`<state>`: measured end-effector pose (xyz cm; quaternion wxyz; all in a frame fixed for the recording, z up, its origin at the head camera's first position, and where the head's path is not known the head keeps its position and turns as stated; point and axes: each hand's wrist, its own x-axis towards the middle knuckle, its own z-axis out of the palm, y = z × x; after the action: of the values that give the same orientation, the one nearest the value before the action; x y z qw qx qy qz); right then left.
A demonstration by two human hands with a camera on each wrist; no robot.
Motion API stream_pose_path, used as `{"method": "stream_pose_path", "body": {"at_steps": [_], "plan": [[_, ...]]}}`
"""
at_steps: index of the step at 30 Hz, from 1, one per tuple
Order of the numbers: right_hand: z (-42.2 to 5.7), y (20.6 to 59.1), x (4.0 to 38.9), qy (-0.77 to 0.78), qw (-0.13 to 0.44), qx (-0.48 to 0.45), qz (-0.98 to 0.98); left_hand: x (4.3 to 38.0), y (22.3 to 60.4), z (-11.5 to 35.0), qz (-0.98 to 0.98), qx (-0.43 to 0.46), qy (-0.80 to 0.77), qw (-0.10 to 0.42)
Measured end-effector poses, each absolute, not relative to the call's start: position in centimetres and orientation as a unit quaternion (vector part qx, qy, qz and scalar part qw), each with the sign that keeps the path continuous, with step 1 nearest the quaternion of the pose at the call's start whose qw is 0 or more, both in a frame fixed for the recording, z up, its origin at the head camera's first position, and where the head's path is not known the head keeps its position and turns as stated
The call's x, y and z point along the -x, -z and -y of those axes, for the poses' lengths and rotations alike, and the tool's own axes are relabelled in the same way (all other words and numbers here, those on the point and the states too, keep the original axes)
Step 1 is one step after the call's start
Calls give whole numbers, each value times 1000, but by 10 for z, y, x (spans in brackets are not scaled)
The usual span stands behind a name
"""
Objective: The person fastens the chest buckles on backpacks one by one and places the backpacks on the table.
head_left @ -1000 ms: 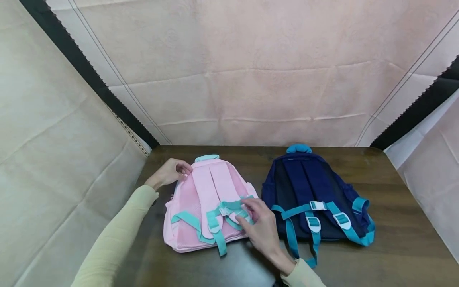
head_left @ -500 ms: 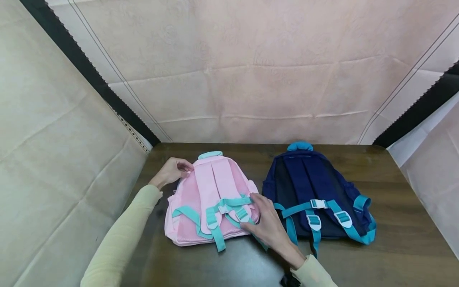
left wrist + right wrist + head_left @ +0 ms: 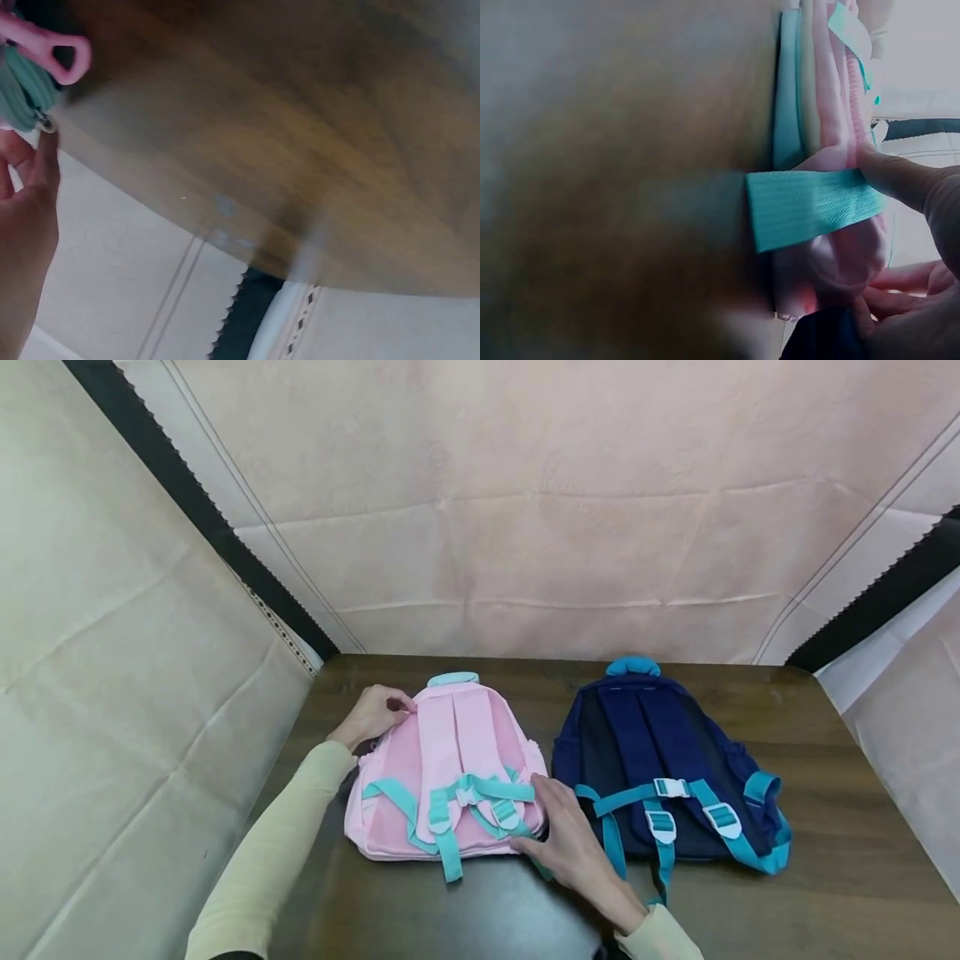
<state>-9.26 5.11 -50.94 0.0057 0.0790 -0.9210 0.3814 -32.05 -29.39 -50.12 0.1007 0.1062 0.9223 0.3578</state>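
A pink backpack (image 3: 472, 718) lies on the table with its shoulder straps and teal webbing facing up. My left hand (image 3: 372, 714) pinches its upper left edge. In the left wrist view, that hand's fingertip meets a small metal ring beside teal fabric and a pink loop (image 3: 34, 41). At the bag's lower right corner, my right hand (image 3: 570, 843) grips with the thumb on top and fingers along the side. The right wrist view has a loose teal strap end (image 3: 810, 202) hanging over the bag's edge near the thumb.
Close by on the right lies a navy backpack (image 3: 622, 735), also straps up, with blue webbing and white buckles. Both bags sit on a dark wooden table (image 3: 840, 827). Pale fabric walls (image 3: 525, 552) with black edging rise behind and at the sides.
My right hand has come down from above the teal straps to grip the pink backpack's lower right corner. The pink backpack has turned slightly; my left hand stays at its upper left edge.
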Motion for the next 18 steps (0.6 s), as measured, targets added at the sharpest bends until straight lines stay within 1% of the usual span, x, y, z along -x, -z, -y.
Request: {"method": "stream_pose_path", "body": {"at_steps": [6,12,15,18], "plan": [[-53,510,94,-366,11,-92,926,310,481,283,-936,-148,-299,114],[-55,509,96,-367,-1,-100,925,293,468,271,-944,-158,-259,132],[-57,506,96,-381,-17,-97,919,281,467,265,-949,-149,-258,103],[-59,498,101,-399,-12,-96,912,268,460,247,-950,-143,-272,49]]}}
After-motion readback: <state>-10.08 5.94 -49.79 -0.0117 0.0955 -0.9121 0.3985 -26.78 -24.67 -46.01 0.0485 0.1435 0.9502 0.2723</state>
